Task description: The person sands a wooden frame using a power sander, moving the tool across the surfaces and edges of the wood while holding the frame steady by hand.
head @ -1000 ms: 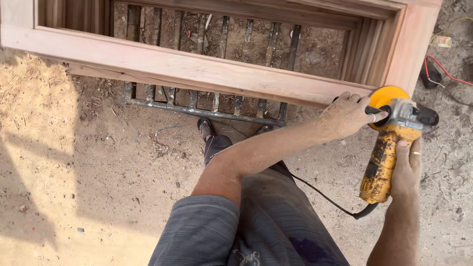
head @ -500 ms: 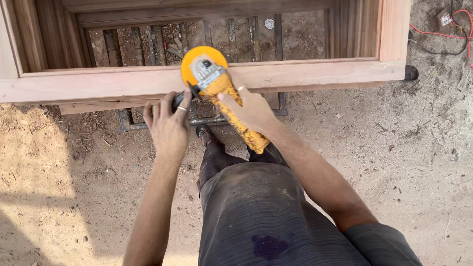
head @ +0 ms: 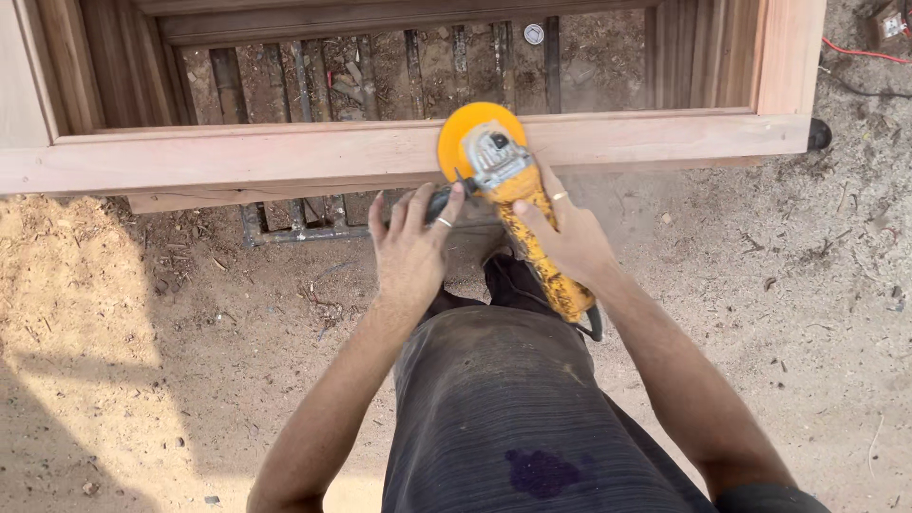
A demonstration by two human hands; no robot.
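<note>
My right hand (head: 568, 239) was wrapped around the yellow body of the angle grinder (head: 518, 204), a full closed grip from the side, because that was where the weight sat and where I could steer the nose. My left hand (head: 410, 249) held the dark side handle (head: 439, 202) that sticks out to the left of the head, fingers curled over it and thumb up; as I judge it, two grips set apart like that kept the tool from twisting. The grinder pointed away from me, its orange disc (head: 467, 138) lying flat on the top face of the wooden frame's near rail (head: 285, 152), so the disc met the wood evenly rather than digging in with an edge. A haze of dust hung just right of my hand.

The wooden frame (head: 784, 66) rested across a metal grate (head: 304, 228) on the ground, which raised it off the sandy dirt (head: 142, 313). I stood close against the rail, my dark trousers (head: 494, 399) below the tool. A red cable (head: 860, 49) lay on the ground at the far right corner, well apart from the work.
</note>
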